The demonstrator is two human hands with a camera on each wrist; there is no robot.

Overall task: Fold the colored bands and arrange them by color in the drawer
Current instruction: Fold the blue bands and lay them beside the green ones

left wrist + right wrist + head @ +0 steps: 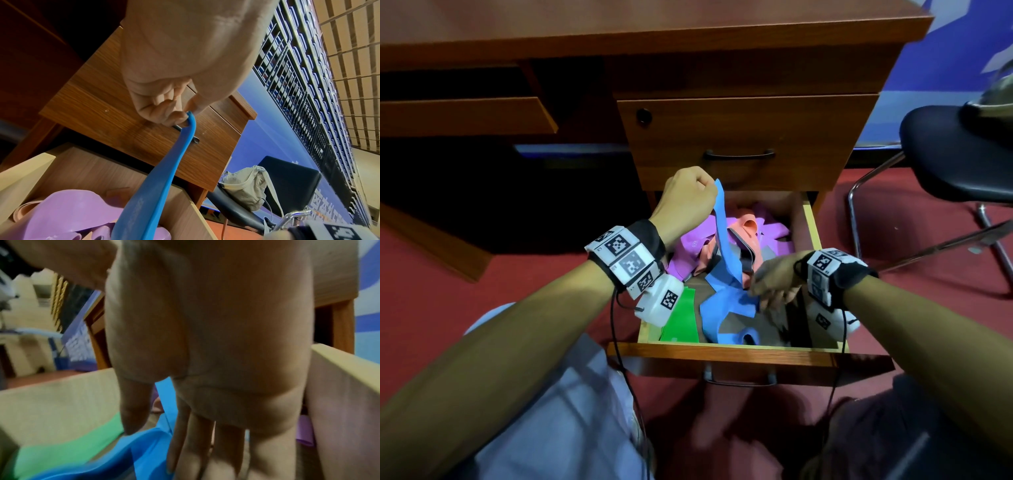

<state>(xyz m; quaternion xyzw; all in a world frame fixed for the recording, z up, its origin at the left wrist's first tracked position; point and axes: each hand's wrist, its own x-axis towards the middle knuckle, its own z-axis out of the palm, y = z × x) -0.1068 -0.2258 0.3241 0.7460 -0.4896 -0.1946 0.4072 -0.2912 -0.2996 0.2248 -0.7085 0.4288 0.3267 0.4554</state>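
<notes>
2 hands work a flat, stretchy blue band: left hand pinches its top; right hand, fingers straight, touches its crumpled lower part in the wooden drawer.

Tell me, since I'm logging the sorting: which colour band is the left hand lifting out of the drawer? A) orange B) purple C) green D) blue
D: the left hand pinches the top end of the blue band, which hangs down into the drawer.
</notes>
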